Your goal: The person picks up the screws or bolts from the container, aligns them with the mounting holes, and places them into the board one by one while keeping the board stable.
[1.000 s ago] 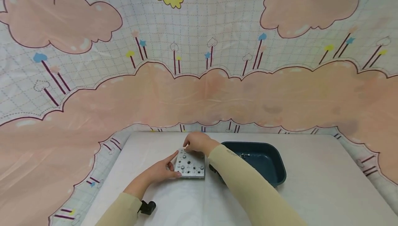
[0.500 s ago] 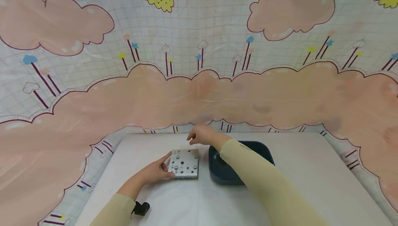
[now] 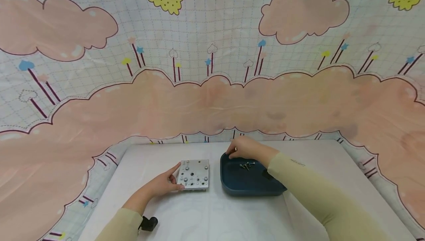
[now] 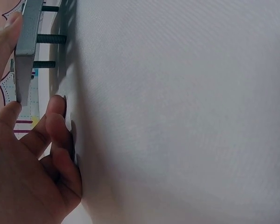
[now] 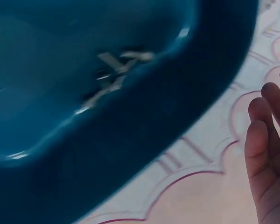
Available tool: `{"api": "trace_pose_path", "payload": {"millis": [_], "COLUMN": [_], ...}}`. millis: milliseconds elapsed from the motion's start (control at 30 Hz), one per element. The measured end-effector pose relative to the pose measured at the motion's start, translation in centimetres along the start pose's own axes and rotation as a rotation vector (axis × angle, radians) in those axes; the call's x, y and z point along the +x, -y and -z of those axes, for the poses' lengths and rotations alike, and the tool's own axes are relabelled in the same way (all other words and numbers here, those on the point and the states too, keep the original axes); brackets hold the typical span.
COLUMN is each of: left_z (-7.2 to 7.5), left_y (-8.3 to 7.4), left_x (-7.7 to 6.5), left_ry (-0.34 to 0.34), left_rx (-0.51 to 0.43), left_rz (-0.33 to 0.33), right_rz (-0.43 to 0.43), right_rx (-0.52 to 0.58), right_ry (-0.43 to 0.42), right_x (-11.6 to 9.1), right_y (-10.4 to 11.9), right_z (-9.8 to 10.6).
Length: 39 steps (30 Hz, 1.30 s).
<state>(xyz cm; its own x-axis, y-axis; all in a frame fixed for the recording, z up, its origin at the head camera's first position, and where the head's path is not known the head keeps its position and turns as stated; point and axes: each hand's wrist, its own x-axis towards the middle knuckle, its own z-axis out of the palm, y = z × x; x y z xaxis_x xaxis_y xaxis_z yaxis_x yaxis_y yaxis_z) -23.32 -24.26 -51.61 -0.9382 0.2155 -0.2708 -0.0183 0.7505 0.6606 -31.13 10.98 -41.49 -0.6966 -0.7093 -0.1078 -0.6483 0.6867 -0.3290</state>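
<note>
My left hand (image 3: 162,185) holds a silver metal plate (image 3: 196,173) by its left side, thumb at the near corner and index finger farther up. Holes and several bolt heads dot the plate's top. In the left wrist view, threaded bolt shanks (image 4: 51,38) stick out from its underside, close over the table. My right hand (image 3: 245,148) is over the far left rim of a dark blue tray (image 3: 252,191), its fingers loosely bent with nothing seen between them. Several loose bolts (image 3: 246,166) lie inside the tray, blurred in the right wrist view.
A white cloth covers the table (image 3: 186,222). Behind it hangs a backdrop (image 3: 199,108) printed with clouds. The tray stands to the right of the plate, with a narrow strip of table between them. A black wrist camera (image 3: 148,223) sits at my left wrist.
My right hand has left the plate's far edge and moved right to the tray. The left hand keeps its hold on the plate. The head view has shifted slightly right.
</note>
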Motion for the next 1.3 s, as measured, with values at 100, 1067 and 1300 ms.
{"api": "trace_pose_path", "payload": {"millis": [100, 1067, 1300], "left_z": [0.0, 0.6, 0.6], "left_y": [0.2, -1.1, -1.0], "left_x": [0.1, -0.6, -0.5], "left_ry": [-0.001, 0.033, 0.036], "left_rx": [0.001, 0.005, 0.002], "left_rz": [-0.01, 0.019, 0.027], "right_rz": [-0.021, -0.105, -0.082], "right_rx": [0.026, -0.182, -0.228], "right_ry": [0.018, 0.073, 0.087], "right_x": [-1.4, -1.0, -0.4], "right_y": [-1.0, -4.0, -3.9], "right_z": [-0.3, -4.5, -5.2]}}
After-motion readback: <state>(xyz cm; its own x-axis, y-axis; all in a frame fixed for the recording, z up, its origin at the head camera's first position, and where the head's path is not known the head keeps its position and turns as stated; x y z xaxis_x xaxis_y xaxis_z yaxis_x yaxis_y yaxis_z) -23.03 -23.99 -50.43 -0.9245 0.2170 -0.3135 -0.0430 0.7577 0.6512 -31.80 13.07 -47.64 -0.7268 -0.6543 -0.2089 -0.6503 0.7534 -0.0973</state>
